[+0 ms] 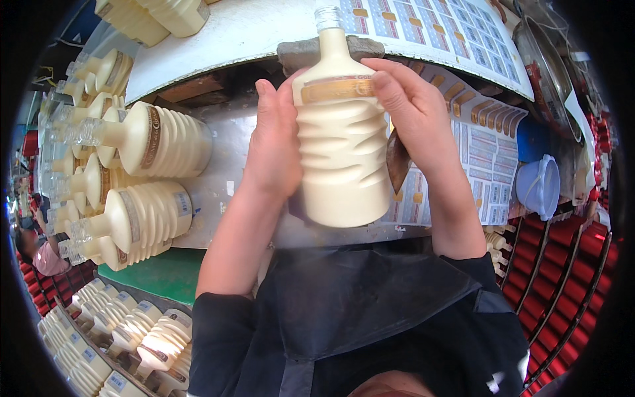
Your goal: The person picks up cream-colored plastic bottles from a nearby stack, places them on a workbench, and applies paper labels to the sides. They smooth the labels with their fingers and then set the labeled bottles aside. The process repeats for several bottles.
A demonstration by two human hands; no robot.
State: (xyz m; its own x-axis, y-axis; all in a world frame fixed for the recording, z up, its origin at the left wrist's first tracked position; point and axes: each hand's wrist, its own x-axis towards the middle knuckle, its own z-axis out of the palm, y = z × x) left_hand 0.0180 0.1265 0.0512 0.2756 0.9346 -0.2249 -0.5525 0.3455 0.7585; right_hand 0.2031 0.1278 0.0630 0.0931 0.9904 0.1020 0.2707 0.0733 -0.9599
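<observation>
A cream-coloured bottle (344, 159) with wavy ridged sides and a clear glass neck lies between my hands, its neck pointing away from me. My left hand (272, 135) presses along its left side, thumb up and fingers mostly hidden behind it. On the right, my right hand (417, 109) grips the shoulder, its thumb on the end of a gold and brown label band (336, 90). The neck end lies over a grey padded rest (294, 54). Below my right hand shows a brown pointed piece (398, 162) that I cannot make out.
Several similar bottles (165, 142) lie stacked at the left. Sheets of labels (489, 152) are on the right and on the white raised shelf (225, 33). A pale blue bucket (539, 187) stands at the right edge. More bottles (165, 341) fill a rack at lower left.
</observation>
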